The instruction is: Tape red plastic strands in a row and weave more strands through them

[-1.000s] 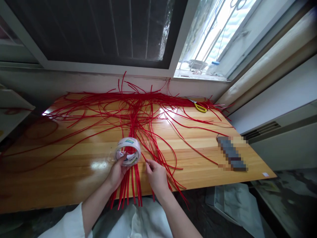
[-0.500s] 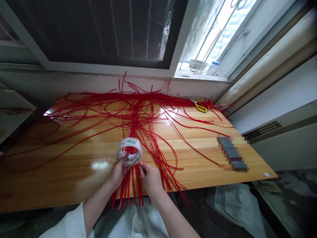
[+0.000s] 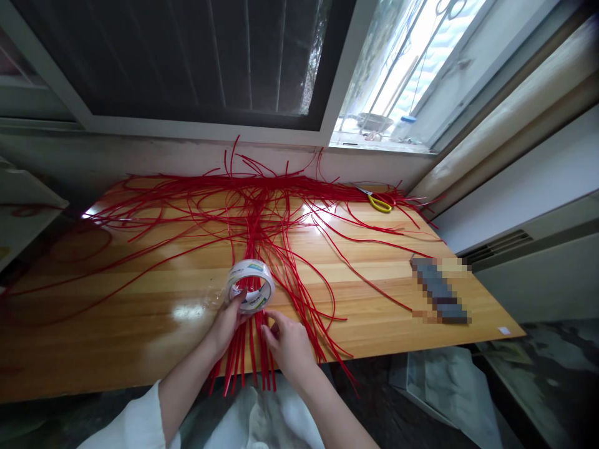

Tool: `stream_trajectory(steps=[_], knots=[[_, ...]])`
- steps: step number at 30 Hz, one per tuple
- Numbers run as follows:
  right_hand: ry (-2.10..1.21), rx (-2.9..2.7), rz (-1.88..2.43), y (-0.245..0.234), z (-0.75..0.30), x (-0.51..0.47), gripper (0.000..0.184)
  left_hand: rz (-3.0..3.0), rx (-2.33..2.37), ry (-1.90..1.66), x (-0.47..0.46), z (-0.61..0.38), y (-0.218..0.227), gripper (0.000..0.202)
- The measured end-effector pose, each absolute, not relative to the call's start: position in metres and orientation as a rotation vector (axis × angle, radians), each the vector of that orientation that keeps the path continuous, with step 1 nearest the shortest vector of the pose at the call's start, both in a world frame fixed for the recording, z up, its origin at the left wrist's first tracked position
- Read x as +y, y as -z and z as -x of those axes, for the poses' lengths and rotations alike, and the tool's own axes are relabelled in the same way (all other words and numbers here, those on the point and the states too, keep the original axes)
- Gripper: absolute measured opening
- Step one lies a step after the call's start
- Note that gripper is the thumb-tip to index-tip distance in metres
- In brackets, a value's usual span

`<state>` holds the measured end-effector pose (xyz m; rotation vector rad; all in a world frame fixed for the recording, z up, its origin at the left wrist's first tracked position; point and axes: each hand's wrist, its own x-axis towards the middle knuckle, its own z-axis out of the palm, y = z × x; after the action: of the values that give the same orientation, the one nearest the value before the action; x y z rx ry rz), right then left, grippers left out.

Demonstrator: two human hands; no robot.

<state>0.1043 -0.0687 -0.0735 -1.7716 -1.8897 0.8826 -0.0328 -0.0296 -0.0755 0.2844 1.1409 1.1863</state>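
Note:
My left hand (image 3: pixel 230 325) grips a roll of clear packing tape (image 3: pixel 262 295) by its lower left rim, thumb through the ring. A loose, see-through piece of tape hangs off the roll's left side. Directly beneath the roll runs a bundle of long red cords (image 3: pixel 253 243), whose cut ends hang past the table's front edge. To the right of the roll is my right hand (image 3: pixel 291 349). Its thumb and forefinger are parted close to the cords, and I see nothing between them.
More red cords (image 3: pixel 210 182) are heaped along the back of the wooden table (image 3: pixel 154 337), against the wall. Yellow-handled scissors (image 3: pixel 380 203) lie on them at the back right. A blurred-out dark object (image 3: pixel 437 290) lies on the right side. Below stands a pale bin (image 3: pixel 440 380).
The tape roll has shifted slightly right in my left hand. My right hand has moved a little right, and its pinched fingers have come apart.

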Motion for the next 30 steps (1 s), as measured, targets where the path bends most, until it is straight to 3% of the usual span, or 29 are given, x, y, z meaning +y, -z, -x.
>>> stream_trajectory(steps=[5,11,15,23,30], knots=[[-0.978,-1.828,1.754,0.072,-0.124,-0.081,0.027,-0.274,1.139,-1.182,-0.029,0.034,0.074,0.023],[-0.433,-1.852,1.929,0.089,-0.156,-0.064,0.021,-0.262,1.178,-1.152,-0.03,0.034,0.067,0.019],[-0.322,-1.928,2.015,0.095,-0.166,-0.054,0.018,-0.242,1.175,-1.144,-0.03,0.033,0.065,0.017],[-0.444,-1.886,2.091,0.081,-0.173,-0.048,0.02,-0.304,1.335,-1.084,-0.025,0.028,0.066,0.036],[-1.026,-1.593,1.924,0.078,-0.189,-0.035,0.024,-0.381,1.31,-1.055,-0.024,0.027,0.061,0.033]])
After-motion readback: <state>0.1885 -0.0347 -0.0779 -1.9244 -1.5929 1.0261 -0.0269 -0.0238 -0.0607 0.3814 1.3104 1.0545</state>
